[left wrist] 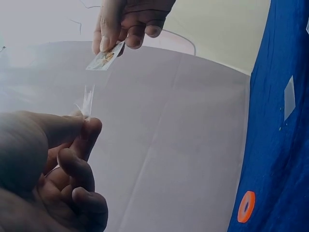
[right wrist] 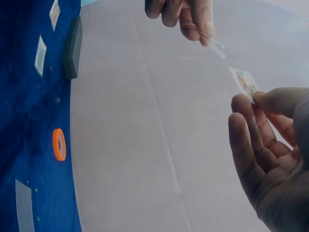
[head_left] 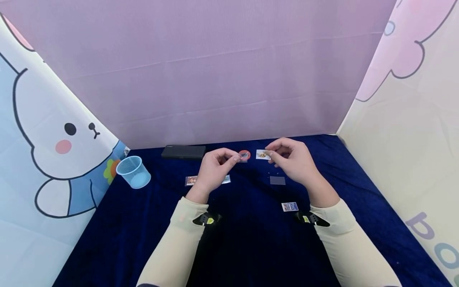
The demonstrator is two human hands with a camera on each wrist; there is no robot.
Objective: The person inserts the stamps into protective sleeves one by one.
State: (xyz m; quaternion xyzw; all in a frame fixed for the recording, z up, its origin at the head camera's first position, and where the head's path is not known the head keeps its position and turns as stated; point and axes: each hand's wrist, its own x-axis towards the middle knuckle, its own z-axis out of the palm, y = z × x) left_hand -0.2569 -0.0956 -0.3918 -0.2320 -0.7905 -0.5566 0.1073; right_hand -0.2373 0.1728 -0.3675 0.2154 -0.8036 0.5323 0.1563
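Between the thumb and fingertips of my left hand (head_left: pixel 216 170) is a small clear plastic sleeve (left wrist: pixel 88 102), its top edges slightly parted in the left wrist view. My right hand (head_left: pixel 296 162) pinches a small white-edged picture card (right wrist: pixel 243 79) by one corner, with thumb and index finger. Both are held up off the table, the card a short gap away from the sleeve. The other fingers of the right hand are loosely bent and hold nothing.
On the dark blue cloth (head_left: pixel 244 239) lie a flat clear sleeve (head_left: pixel 277 180), a picture card (head_left: pixel 289 207) and more cards (head_left: pixel 191 181) partly behind the left wrist. An orange ring (right wrist: pixel 55 145), a black box (head_left: pixel 183 152) and a light blue mesh basket (head_left: pixel 133 171) stand farther back.
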